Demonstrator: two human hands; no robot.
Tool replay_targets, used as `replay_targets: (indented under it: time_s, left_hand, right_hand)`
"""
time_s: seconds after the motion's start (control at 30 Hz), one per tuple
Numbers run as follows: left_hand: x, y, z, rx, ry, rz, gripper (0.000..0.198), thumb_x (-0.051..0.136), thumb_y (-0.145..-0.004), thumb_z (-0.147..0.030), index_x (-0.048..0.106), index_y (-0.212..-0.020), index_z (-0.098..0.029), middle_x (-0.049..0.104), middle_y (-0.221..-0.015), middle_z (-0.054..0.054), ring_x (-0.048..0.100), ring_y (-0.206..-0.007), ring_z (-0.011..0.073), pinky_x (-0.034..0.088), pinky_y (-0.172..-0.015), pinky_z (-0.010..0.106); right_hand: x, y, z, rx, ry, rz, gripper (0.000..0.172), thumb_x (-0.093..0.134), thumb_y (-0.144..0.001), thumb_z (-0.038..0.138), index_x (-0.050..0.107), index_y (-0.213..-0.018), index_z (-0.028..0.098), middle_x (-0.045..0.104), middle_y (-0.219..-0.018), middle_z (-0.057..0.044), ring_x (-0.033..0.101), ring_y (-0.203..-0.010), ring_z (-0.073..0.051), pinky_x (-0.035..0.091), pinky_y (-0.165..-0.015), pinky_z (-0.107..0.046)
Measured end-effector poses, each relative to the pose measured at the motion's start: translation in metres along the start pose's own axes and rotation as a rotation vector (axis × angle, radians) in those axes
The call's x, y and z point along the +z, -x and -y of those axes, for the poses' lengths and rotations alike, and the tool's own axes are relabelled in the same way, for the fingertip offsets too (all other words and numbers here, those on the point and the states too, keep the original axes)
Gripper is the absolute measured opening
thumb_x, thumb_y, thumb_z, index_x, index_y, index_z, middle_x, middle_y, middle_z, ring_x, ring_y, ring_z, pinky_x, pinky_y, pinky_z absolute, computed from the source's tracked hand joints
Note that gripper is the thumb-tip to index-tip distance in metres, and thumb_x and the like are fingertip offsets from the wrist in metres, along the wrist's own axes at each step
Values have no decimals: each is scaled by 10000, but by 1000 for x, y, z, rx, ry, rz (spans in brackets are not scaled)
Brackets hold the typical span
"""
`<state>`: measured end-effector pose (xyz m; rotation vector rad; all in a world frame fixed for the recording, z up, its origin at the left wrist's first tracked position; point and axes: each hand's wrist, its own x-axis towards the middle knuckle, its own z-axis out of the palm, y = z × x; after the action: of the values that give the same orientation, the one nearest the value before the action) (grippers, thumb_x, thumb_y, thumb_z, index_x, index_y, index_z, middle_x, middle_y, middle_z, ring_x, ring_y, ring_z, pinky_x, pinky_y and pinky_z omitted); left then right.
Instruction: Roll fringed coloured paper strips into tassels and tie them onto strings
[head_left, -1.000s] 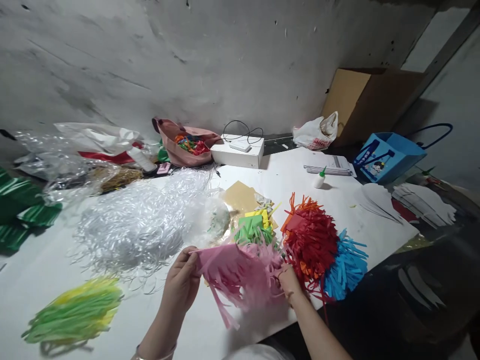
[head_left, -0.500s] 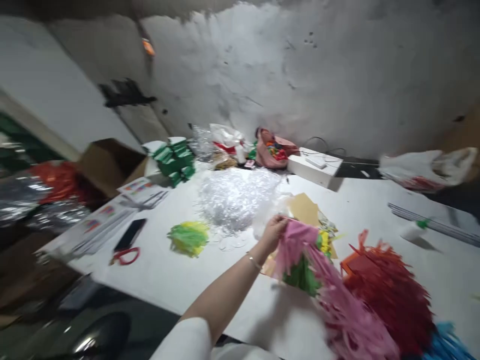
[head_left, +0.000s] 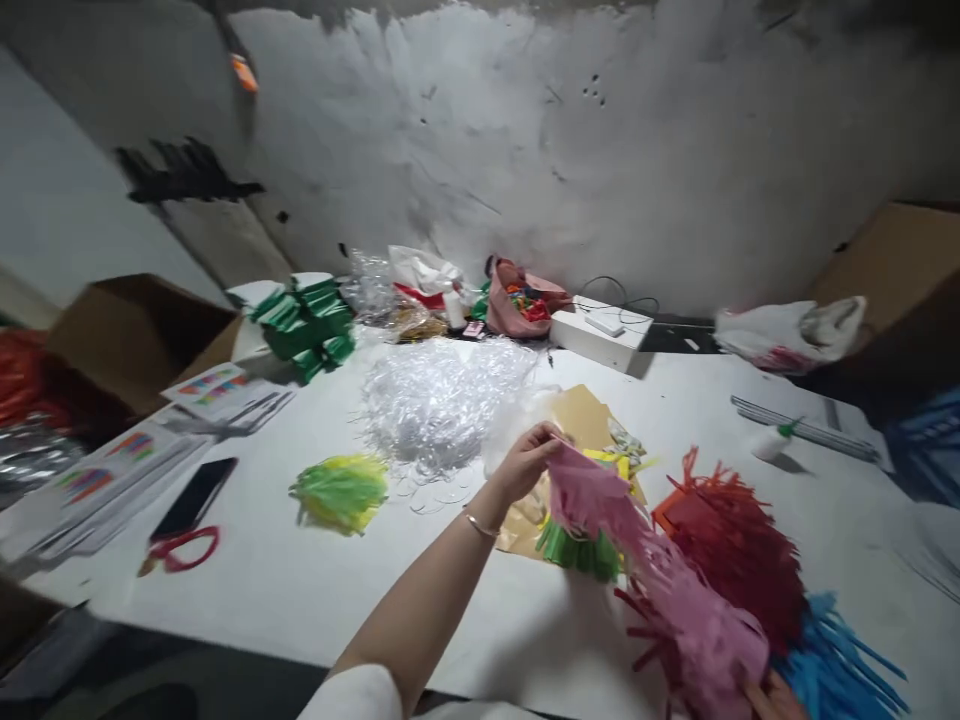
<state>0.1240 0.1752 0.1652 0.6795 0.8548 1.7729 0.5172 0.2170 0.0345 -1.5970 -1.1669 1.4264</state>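
My left hand, with a bracelet at the wrist, is closed on one end of a pink fringed tissue-paper strip. The strip runs diagonally down to the right, lifted above the table. At its lower end my right hand is partly cut off by the frame edge, its fingers closed on the pink paper. Below the strip lies green fringed paper with yellow fringe above it. Close to the right are red fringed paper and blue fringed paper.
Clear shiny strands are heaped mid-table, beside a green-yellow fringe bundle. Red-handled scissors and a phone lie left. A glue bottle stands right; a white box and a pink bag sit at the back.
The view has turned to the right, so the table's things appear farther left. My right hand has come into view at the pink strip's lower end. The left hand keeps its hold.
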Motion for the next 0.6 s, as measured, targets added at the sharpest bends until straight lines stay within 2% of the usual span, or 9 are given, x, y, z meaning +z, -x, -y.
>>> replay_targets:
  time_s: [0.07, 0.13, 0.2, 0.3, 0.43, 0.6]
  left_hand:
    - [-1, 3, -4, -13, -1, 11, 302, 813, -675, -331, 580, -778, -169, 617, -726, 3, 542, -601, 95, 366, -552, 207]
    - [-3, 6, -9, 4, 20, -17, 312, 808, -679, -345, 557, -776, -188, 597, -706, -11, 552, -612, 108, 397, -568, 217]
    - [-5, 9, -14, 52, 78, -77, 341, 816, -664, -354, 531, -781, -208, 553, -677, -42, 545, -610, 106, 432, -591, 226]
    - [-8, 13, -20, 122, 185, -170, 373, 828, -643, -339, 504, -789, -223, 483, -639, -82, 499, -560, 79, 458, -580, 214]
    - [-11, 17, -23, 181, 295, -199, 356, 821, -651, -270, 493, -783, -228, 437, -592, -105, 444, -505, 59, 475, -574, 204]
    - [-25, 19, -29, 187, 223, -205, 325, 818, -658, -265, 520, -783, -226, 477, -587, -103, 486, -514, 64, 488, -565, 197]
  right_hand:
    - [7, 12, -3, 34, -66, 42, 864, 844, -385, 544, 605, -1192, 349, 713, -961, -94, 664, -959, -376, 587, -638, -424]
    - [21, 15, -1, 65, -152, 122, 754, 826, -445, 513, 652, -1117, 219, 725, -927, -106, 689, -878, -355, 586, -668, -420]
    - [34, 14, 5, 88, -222, 174, 611, 814, -485, 496, 681, -981, 165, 731, -862, -108, 696, -847, -343, 581, -666, -401]
    - [43, 13, 14, 86, -281, 210, 482, 813, -518, 462, 680, -878, 172, 732, -848, -100, 690, -897, -328, 575, -699, -372]
    - [45, 16, 23, -18, -334, 153, 471, 804, -552, 397, 673, -959, 200, 723, -972, -86, 639, -1055, -299, 552, -824, -357]
    - [39, 15, 33, -22, -356, 116, 460, 801, -537, 401, 689, -930, 189, 728, -956, -85, 651, -1021, -304, 550, -826, -367]
